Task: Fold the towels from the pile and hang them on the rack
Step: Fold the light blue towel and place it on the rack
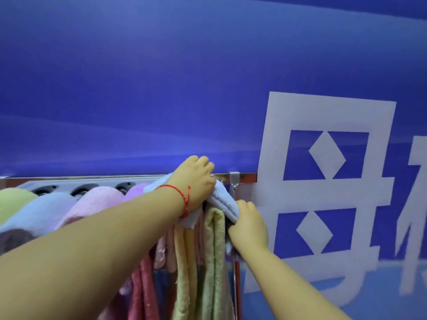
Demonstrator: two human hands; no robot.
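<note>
Pale blue towel [223,200] lies draped over the rack [235,179] at its right end. Our left hand [196,181] grips its top, our right hand [249,227] pinches the hanging end; we should pull both halves even.

We see bright, even light with soft shadows; a faint sheen streaks the blue wall [138,88], edges bend, and nearby forearms blur.
</note>
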